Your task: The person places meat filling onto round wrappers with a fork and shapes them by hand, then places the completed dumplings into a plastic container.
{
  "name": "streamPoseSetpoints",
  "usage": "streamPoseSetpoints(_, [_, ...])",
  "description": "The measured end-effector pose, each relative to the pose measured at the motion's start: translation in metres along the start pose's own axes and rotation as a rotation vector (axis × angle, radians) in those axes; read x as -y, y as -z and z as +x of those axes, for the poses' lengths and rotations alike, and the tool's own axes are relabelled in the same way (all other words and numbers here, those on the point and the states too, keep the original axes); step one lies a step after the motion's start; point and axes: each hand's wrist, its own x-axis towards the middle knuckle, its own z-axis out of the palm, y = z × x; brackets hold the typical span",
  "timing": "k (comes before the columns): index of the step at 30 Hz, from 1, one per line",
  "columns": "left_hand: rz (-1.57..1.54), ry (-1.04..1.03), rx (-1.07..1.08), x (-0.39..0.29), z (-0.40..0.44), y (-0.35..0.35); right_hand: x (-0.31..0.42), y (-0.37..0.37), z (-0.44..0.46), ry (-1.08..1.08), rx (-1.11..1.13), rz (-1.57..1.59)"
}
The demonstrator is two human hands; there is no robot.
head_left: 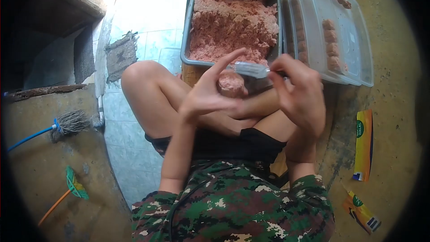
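My left hand (pixel 207 92) is curled around a round lump of ground meat (pixel 231 83), with its thumb and index finger spread apart above it. The meat's pink top faces up, while its underside is hidden by the fingers. Between finger and thumb, my right hand (pixel 299 90) grips a flat silvery utensil (pixel 251 69), blurred and looking like a spatula or broad fork. Its blade points left, just above the lump. Directly beyond both hands is a grey rectangular tub (pixel 184 47) heaped with pink ground meat (pixel 233 22).
Right of the tub, stacked clear plastic containers (pixel 358 40) hold rows of shaped meat pieces (pixel 331 45). Yellow wrappers (pixel 363 145) lie on the floor at right. A grey mop (pixel 71 123), a green brush (pixel 76 183) and a ragged grey cloth (pixel 122 56) are at left.
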Motion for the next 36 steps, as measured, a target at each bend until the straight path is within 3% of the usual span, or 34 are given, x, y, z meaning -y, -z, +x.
streamPoseSetpoints(2, [-0.275, -0.022, 0.159, 0.003, -0.005, 0.008, 0.008, 0.001, -0.003, -0.095, 0.007, 0.106])
streamPoseSetpoints(4, [0.080, 0.091, -0.037, 0.005, 0.004, -0.003, 0.001, -0.019, 0.000, 0.099, 0.170, 0.102])
streamPoseSetpoints(6, [0.263, 0.137, -0.132, 0.003, 0.006, -0.004, 0.000, -0.016, 0.000, 0.085, 0.159, 0.104])
streamPoseSetpoints(8, [-0.171, -0.002, -0.029, -0.002, -0.005, 0.000, 0.013, 0.005, -0.007, -0.113, 0.018, 0.155])
streamPoseSetpoints(10, [-0.205, 0.022, -0.007, -0.005, -0.004, 0.006, 0.010, -0.002, -0.008, -0.113, 0.057, 0.158])
streamPoseSetpoints(12, [0.264, 0.018, -0.132, 0.007, 0.003, -0.001, -0.002, -0.029, 0.001, 0.061, 0.193, 0.146])
streamPoseSetpoints(13, [0.416, 0.001, -0.219, 0.012, 0.007, -0.007, -0.002, -0.021, 0.001, 0.090, 0.139, 0.099])
streamPoseSetpoints(15, [0.255, -0.109, -0.227, 0.002, 0.005, -0.007, 0.012, -0.003, -0.002, 0.011, 0.073, 0.124])
streamPoseSetpoints(16, [0.156, -0.039, -0.182, -0.002, 0.001, -0.005, 0.016, 0.001, -0.006, -0.082, 0.011, 0.155])
streamPoseSetpoints(18, [-0.034, 0.112, -0.114, -0.012, -0.008, 0.001, 0.012, -0.004, -0.005, -0.054, 0.066, 0.090])
streamPoseSetpoints(20, [0.277, 0.048, -0.204, -0.001, -0.001, -0.005, 0.001, -0.020, 0.003, 0.036, 0.226, 0.150])
streamPoseSetpoints(21, [0.419, 0.027, -0.268, 0.002, 0.003, -0.010, 0.006, -0.010, 0.002, 0.071, 0.110, -0.058])
streamPoseSetpoints(26, [0.502, -0.095, -0.393, -0.017, 0.000, -0.023, 0.011, -0.016, 0.009, 0.059, 0.199, 0.161])
streamPoseSetpoints(29, [0.647, -0.156, -0.374, -0.013, -0.007, -0.015, 0.015, -0.012, 0.012, 0.102, 0.166, 0.034])
streamPoseSetpoints(31, [0.597, -0.008, -0.535, -0.015, -0.009, 0.008, -0.001, -0.012, 0.028, 0.022, -0.006, 0.041])
streamPoseSetpoints(32, [0.595, -0.006, -0.542, -0.015, -0.006, 0.008, -0.010, -0.023, 0.038, 0.028, 0.047, -0.134])
streamPoseSetpoints(34, [0.487, -0.266, -0.612, -0.025, 0.008, 0.000, -0.059, -0.082, 0.065, 0.052, 0.127, -0.454])
streamPoseSetpoints(35, [0.362, -0.366, -0.401, -0.023, 0.009, 0.002, -0.091, -0.118, 0.075, 0.071, 0.151, -0.603])
streamPoseSetpoints(36, [0.362, -0.374, -0.405, -0.021, 0.005, 0.007, -0.099, -0.131, 0.078, 0.077, 0.149, -0.607])
